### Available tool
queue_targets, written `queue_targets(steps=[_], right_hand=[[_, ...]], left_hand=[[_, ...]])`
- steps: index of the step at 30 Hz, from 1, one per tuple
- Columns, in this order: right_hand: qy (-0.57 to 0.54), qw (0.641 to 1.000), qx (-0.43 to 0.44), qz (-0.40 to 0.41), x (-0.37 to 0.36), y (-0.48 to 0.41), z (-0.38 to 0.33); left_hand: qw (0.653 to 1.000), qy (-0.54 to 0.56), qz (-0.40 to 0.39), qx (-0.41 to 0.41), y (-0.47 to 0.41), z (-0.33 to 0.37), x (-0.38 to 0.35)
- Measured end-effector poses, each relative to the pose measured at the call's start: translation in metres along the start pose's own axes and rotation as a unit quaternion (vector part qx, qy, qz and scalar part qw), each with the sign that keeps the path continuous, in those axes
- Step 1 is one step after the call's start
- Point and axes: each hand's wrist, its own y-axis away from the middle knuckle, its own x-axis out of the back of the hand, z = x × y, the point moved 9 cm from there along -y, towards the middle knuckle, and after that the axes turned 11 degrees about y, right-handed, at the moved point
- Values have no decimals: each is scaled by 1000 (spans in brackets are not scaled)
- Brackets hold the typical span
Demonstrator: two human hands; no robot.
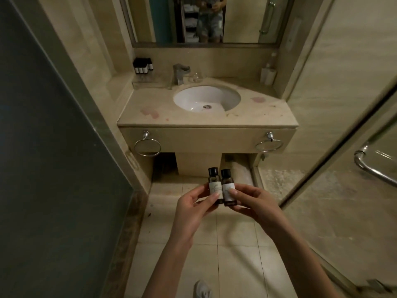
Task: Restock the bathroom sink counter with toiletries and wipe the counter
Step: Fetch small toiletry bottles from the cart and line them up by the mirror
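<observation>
Two held, four placed

Left hand (193, 208) pinches the left bottle (213, 181), right hand (251, 203) the right bottle (227, 186), both upright, touching, over the floor (236, 244) before the surface's (206, 120) front edge. Four dark bottles (142, 66) stand at its back left corner.

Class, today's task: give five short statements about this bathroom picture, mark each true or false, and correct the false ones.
1. The left hand holds the left bottle, the right hand the right bottle. True.
2. More dark bottles stand at the back left corner of the counter. True.
3. Both held bottles rest on the counter. False: they are held up in front of it, above the floor.
4. The counter is spotless. False: pinkish stains mark it.
5. Towels hang from both rings. False: the towel rings are bare.
</observation>
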Motion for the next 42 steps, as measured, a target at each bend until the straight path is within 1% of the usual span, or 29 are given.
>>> queue_targets(steps=[8, 11, 17, 23, 26, 28, 30, 33, 37, 42], right_hand=[[-34, 998, -18, -47, -11, -61, -13], [-31, 997, -15, -66, -20, -83, -18], [-27, 994, -22, -106, -41, -147, -24], [-24, 991, -3, -135, -57, -242, -68], [-28, 991, 3, -132, -61, -298, -98], [-31, 991, 8, -130, -60, -335, -117], [-23, 989, 22, -141, -58, -367, -139], [-10, 987, 39, -156, -54, -409, -164], [-23, 985, 40, -168, -59, -457, -182], [-40, 980, 8, -197, -76, -496, -183]], left_hand=[[999, -38, -15, 7, -53, 11, 13], [999, -45, 1, 6, -71, 14, 24], [998, -24, 56, 26, -122, 19, 51], [996, -12, 81, 29, -210, 42, 66], [997, -16, 76, 16, -267, 65, 68], [996, -37, 80, 2, -305, 85, 69], [996, -64, 62, -6, -340, 100, 63], [997, -52, 55, -6, -382, 113, 58], [997, -30, 74, -7, -428, 124, 64], [995, -18, 96, 10, -460, 130, 82]])
